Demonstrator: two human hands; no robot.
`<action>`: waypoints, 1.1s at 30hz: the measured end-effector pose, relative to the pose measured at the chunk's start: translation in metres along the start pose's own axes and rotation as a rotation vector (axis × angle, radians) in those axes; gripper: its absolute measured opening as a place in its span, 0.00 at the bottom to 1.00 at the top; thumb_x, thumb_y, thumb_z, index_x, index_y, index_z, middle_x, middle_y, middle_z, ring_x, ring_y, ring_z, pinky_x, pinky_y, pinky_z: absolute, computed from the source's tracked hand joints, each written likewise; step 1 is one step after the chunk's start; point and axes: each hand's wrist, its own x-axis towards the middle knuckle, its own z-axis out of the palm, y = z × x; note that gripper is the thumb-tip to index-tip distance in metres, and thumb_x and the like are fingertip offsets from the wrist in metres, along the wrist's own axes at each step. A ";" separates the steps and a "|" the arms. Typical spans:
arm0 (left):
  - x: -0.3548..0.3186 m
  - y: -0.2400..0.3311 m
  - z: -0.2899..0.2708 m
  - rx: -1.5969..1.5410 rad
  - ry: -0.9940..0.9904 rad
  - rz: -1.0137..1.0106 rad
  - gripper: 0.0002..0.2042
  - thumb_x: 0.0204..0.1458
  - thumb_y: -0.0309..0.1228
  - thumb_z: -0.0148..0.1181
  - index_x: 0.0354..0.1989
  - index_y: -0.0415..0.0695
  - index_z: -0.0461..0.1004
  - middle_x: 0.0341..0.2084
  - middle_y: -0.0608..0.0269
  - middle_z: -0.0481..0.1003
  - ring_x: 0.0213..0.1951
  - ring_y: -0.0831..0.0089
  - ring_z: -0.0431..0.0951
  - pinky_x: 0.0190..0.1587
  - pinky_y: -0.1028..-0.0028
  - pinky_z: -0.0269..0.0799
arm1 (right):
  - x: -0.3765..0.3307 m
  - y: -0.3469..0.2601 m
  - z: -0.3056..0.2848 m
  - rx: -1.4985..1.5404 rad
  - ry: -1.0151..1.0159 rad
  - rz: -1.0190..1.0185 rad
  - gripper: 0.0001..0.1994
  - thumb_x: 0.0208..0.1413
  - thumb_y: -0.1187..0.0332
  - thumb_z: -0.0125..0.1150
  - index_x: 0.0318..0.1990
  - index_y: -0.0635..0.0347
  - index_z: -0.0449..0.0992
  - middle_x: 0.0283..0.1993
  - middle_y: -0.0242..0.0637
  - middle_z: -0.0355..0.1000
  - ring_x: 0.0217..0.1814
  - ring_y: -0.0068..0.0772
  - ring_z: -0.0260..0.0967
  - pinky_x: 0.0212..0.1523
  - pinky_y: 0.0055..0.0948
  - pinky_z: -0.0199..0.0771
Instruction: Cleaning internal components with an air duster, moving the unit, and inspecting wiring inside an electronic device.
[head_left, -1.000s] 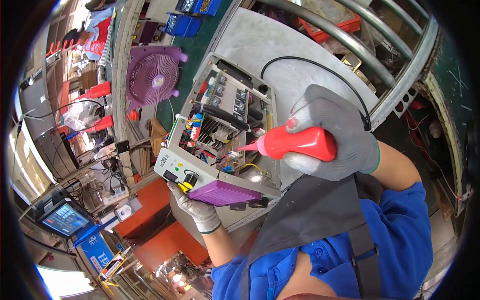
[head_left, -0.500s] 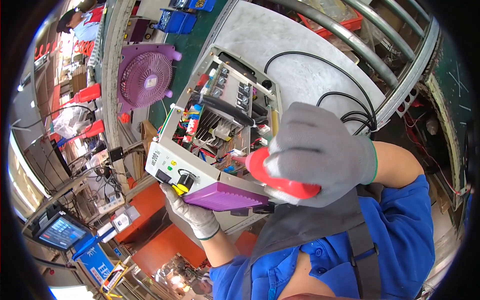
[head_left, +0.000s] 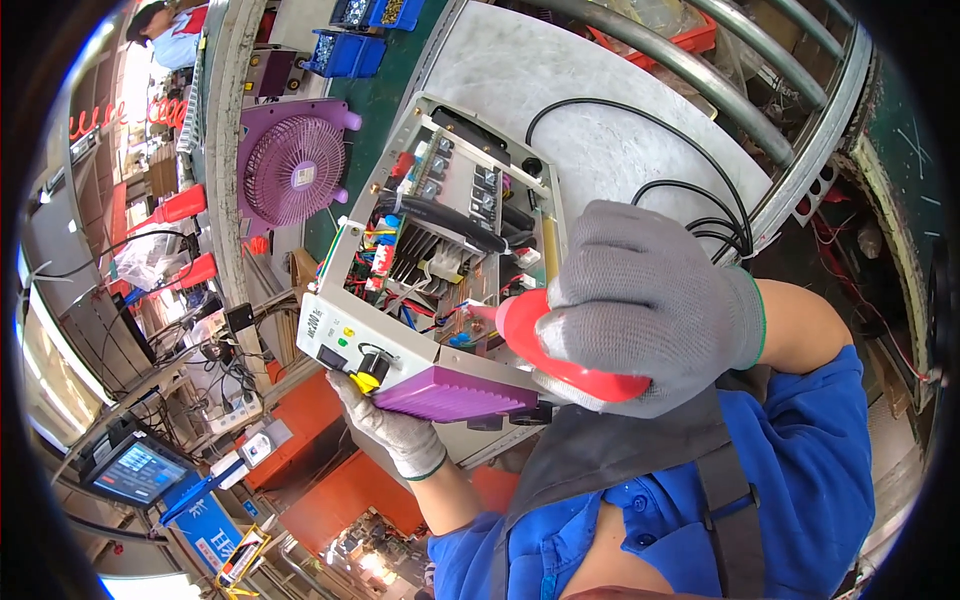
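Note:
An open-topped welding machine (head_left: 415, 345), with a white front panel and a purple lower side, sits tilted in front of me. Heat sinks, coloured wires and a black cable (head_left: 450, 222) show inside it. My right hand (head_left: 650, 310), in a grey glove, is wrapped round a red hand tool (head_left: 545, 345); its kind is partly hidden. The tool's pinkish tip (head_left: 484, 312) points into the case at the near end, by the circuit board. My left hand (head_left: 395, 430), in a whitish glove, grips the front panel's lower edge, beside a black knob (head_left: 374, 363) and a yellow piece (head_left: 364, 383).
A pale round-edged worktop (head_left: 590, 90) lies beneath, with a black cord (head_left: 690, 140) looped over it. Metal rails (head_left: 700, 75) border the far right. A purple fan (head_left: 295, 170) and blue bins (head_left: 347, 52) stand to the left. A screen (head_left: 137, 468) is at lower left.
The view has shifted slightly. My right hand has turned a little, with the red tool still in it and its tip still inside the case. My left hand keeps its hold.

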 end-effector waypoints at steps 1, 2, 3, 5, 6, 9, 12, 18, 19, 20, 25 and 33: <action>0.000 0.000 0.001 0.003 -0.002 0.000 0.27 0.67 0.51 0.45 0.63 0.41 0.66 0.53 0.59 0.74 0.53 0.69 0.75 0.57 0.66 0.71 | -0.002 0.002 -0.001 0.001 0.004 0.005 0.22 0.34 0.69 0.74 0.41 0.62 0.76 0.37 0.43 0.71 0.31 0.45 0.70 0.29 0.41 0.68; 0.001 0.000 0.001 -0.002 -0.004 -0.006 0.27 0.67 0.51 0.46 0.63 0.41 0.66 0.53 0.59 0.74 0.53 0.69 0.75 0.57 0.66 0.71 | -0.004 0.002 -0.001 0.002 0.007 0.006 0.22 0.34 0.69 0.74 0.41 0.62 0.76 0.37 0.43 0.71 0.31 0.45 0.70 0.29 0.41 0.68; 0.001 -0.001 0.002 -0.007 -0.006 -0.012 0.27 0.67 0.51 0.46 0.63 0.41 0.66 0.53 0.59 0.74 0.53 0.69 0.75 0.57 0.65 0.71 | -0.006 0.003 -0.002 0.004 0.003 0.009 0.22 0.34 0.69 0.75 0.42 0.62 0.76 0.38 0.44 0.71 0.32 0.46 0.70 0.29 0.41 0.69; 0.002 0.000 0.000 -0.028 0.001 -0.036 0.27 0.67 0.51 0.46 0.63 0.41 0.66 0.53 0.59 0.74 0.53 0.69 0.75 0.57 0.65 0.71 | -0.007 0.004 -0.002 0.013 -0.001 0.010 0.23 0.34 0.70 0.75 0.43 0.62 0.76 0.38 0.44 0.72 0.32 0.46 0.70 0.29 0.41 0.69; 0.003 0.000 0.000 -0.053 0.006 -0.061 0.27 0.67 0.51 0.46 0.63 0.41 0.66 0.53 0.59 0.74 0.53 0.69 0.75 0.57 0.65 0.71 | -0.007 0.003 -0.003 0.017 -0.013 0.016 0.23 0.35 0.69 0.76 0.43 0.61 0.76 0.38 0.44 0.72 0.33 0.47 0.70 0.30 0.42 0.70; 0.002 0.003 0.005 -0.039 0.020 -0.070 0.27 0.66 0.51 0.47 0.63 0.41 0.66 0.52 0.59 0.74 0.52 0.69 0.76 0.56 0.65 0.72 | -0.006 0.004 -0.005 0.009 -0.014 0.020 0.24 0.35 0.69 0.76 0.43 0.61 0.76 0.38 0.44 0.71 0.33 0.48 0.71 0.31 0.43 0.71; 0.001 0.001 0.004 0.029 0.030 -0.010 0.27 0.66 0.51 0.47 0.63 0.41 0.66 0.52 0.59 0.75 0.51 0.69 0.76 0.56 0.66 0.72 | -0.001 0.007 -0.003 0.011 -0.015 0.020 0.23 0.35 0.69 0.76 0.42 0.60 0.76 0.38 0.44 0.71 0.34 0.49 0.71 0.32 0.43 0.72; 0.004 0.002 0.003 0.000 -0.008 -0.038 0.27 0.66 0.51 0.47 0.63 0.40 0.66 0.52 0.59 0.75 0.52 0.69 0.76 0.55 0.66 0.72 | 0.009 0.010 -0.007 0.009 -0.051 0.044 0.21 0.36 0.68 0.76 0.41 0.59 0.76 0.37 0.44 0.70 0.34 0.51 0.71 0.33 0.43 0.74; 0.005 0.002 0.001 0.001 -0.009 -0.037 0.27 0.66 0.51 0.47 0.63 0.40 0.66 0.52 0.59 0.75 0.52 0.69 0.76 0.55 0.66 0.72 | 0.010 0.010 -0.007 0.018 -0.060 0.051 0.21 0.36 0.68 0.76 0.40 0.59 0.76 0.37 0.45 0.70 0.34 0.51 0.71 0.33 0.43 0.74; 0.005 0.002 0.000 -0.007 -0.017 -0.050 0.27 0.66 0.51 0.47 0.63 0.41 0.66 0.52 0.59 0.75 0.52 0.69 0.76 0.55 0.66 0.72 | 0.011 0.009 -0.008 0.018 -0.058 0.051 0.21 0.36 0.68 0.76 0.40 0.59 0.76 0.37 0.45 0.70 0.34 0.51 0.71 0.33 0.43 0.74; 0.009 0.003 0.001 -0.016 0.012 -0.055 0.28 0.66 0.51 0.48 0.64 0.41 0.65 0.54 0.59 0.74 0.53 0.68 0.76 0.57 0.65 0.71 | 0.009 0.008 -0.007 -0.022 0.025 0.127 0.18 0.39 0.70 0.75 0.40 0.60 0.75 0.37 0.44 0.69 0.33 0.47 0.70 0.31 0.38 0.72; 0.061 0.010 -0.015 0.035 -0.107 -0.144 0.29 0.66 0.52 0.45 0.65 0.40 0.63 0.52 0.56 0.75 0.50 0.66 0.79 0.53 0.66 0.75 | -0.015 0.039 -0.004 0.124 0.392 0.469 0.15 0.47 0.69 0.71 0.41 0.62 0.73 0.40 0.34 0.73 0.40 0.21 0.72 0.41 0.26 0.74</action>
